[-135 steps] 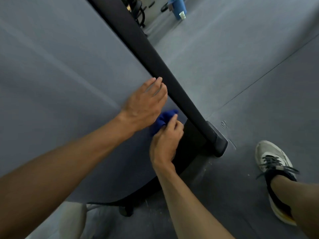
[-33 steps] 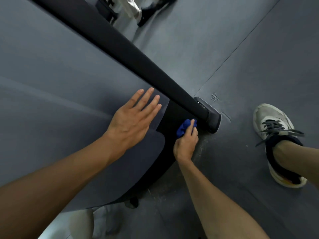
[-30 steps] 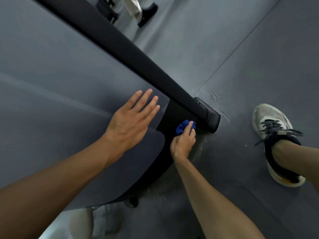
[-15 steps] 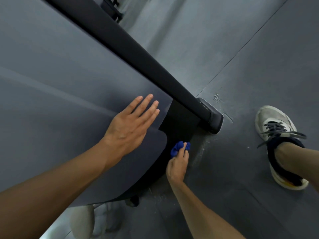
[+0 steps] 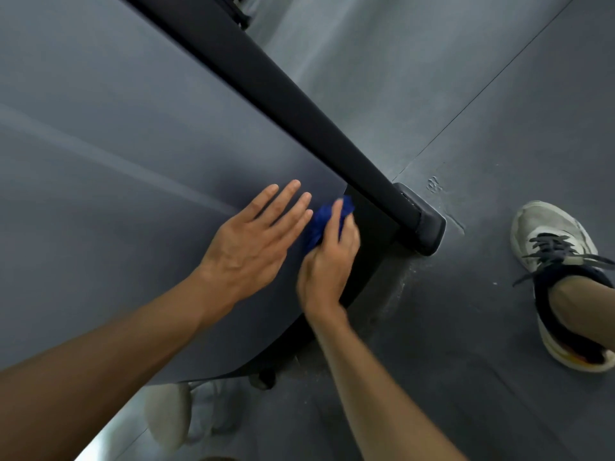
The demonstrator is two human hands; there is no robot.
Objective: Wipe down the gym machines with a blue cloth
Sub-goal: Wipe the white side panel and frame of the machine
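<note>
Right hand (image 5: 327, 261) grips the bunched blue cloth (image 5: 321, 221) mid-frame; left hand (image 5: 254, 237) rests flat, fingers straight. Press firmly along the machine's dark panel (image 5: 369, 224).

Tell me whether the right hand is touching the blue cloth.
Touching. The head view shows the right hand with its fingers curled over the bunched blue cloth.

Left hand (image 5: 253, 247) flat on belt (image 5: 116, 161); right hand (image 5: 327, 261) just beside, on cloth (image 5: 317, 224); side rail (image 5: 299, 104) behind; shoe (image 5: 562, 281) far right on floor (image 5: 466, 327).
</note>
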